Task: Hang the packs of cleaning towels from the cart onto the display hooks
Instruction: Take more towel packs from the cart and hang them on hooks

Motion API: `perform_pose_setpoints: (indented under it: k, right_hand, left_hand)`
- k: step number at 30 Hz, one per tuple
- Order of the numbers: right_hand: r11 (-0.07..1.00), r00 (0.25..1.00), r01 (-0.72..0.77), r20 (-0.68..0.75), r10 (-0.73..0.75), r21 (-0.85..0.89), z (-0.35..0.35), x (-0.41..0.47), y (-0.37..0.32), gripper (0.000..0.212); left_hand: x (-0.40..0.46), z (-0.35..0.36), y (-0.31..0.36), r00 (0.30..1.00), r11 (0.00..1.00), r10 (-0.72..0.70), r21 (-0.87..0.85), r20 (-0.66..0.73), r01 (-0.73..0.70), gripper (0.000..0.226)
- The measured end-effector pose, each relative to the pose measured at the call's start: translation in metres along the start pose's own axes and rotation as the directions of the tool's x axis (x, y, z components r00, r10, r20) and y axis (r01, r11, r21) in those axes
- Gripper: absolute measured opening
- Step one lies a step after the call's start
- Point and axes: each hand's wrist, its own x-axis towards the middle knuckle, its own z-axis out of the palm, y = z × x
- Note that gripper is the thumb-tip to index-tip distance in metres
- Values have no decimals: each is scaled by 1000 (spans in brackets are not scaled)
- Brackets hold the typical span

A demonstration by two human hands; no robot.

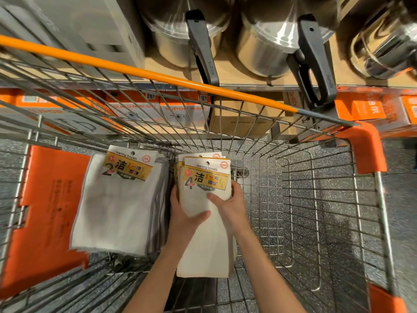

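Both forearms are stretched into the cart (338, 199), where the cream pack of towels (203, 233) is gripped by left hand (182, 213) and right hand (230, 204), the grey stack (117, 211) lies beside it, and nothing is hung yet.

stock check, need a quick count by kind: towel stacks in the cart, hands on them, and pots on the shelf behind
Towel stacks: 2, the left stack marked 2 and the right stack marked 4; packs per stack cannot be counted.
Hands: 2, the left hand and right hand, both gripping the right stack.
Steel pots: 3, one, another, and a third partly cut off.
Total: 7
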Motion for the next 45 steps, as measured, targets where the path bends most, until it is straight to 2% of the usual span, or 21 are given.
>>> perform_pose_setpoints:
  k: [3, 9, 16, 23, 26, 29, 33, 36, 40, 44, 45]
  right_hand:
    - [1000, 1000, -6, 0, 6, -19, 2, -1, 0, 68]
    - [999, 999, -16, 31, 17, -44, 2, -2, -2, 69]
    - [998, 1000, -9, 14, 9, -62, 4, -6, -8, 71]
    - [1000, 999, 6, 41, -7, 4, 3, -16, -14, 64]
    - [997, 999, -16, 52, 13, 73, -2, -21, -17, 71]
    - [997, 996, -22, 91, 15, 77, -6, -25, -24, 77]
    - [996, 990, -39, 141, 28, 76, -13, -31, -31, 70]
    - [987, 988, -66, 146, 44, 144, -17, -45, -37, 73]
    - [988, 997, -6, 76, -6, 155, -21, -68, -54, 71]
    - [987, 995, 81, 44, -88, 138, -27, -84, -82, 60]
    - [986, 994, 96, 45, -103, 133, -28, -88, -89, 59]
  left_hand:
    - [2, -1, -1, 1000, 1000, -3, 1, 5, 3, 78]
    - [0, -4, 0, 1000, 1000, 1, 25, 19, -2, 62]
    - [-5, -6, 4, 999, 999, -36, 15, -17, 37, 63]
    - [-8, -10, 13, 998, 998, -53, 26, -32, 53, 64]
    - [-11, -13, 19, 994, 994, -106, -35, 17, 106, 65]
    - [-16, -15, 23, 986, 984, -157, -71, 60, 161, 55]
    - [-26, -16, 33, 982, 979, -175, -94, 73, 182, 35]
    - [-32, -18, 42, 985, 985, -158, -55, 71, 162, 36]
    - [-47, -22, 58, 988, 987, -151, -43, 34, 152, 39]
    - [-60, -27, 86, 991, 993, -102, -53, 88, 107, 60]
    - [-63, -27, 93, 993, 995, -76, -57, 94, 82, 59]
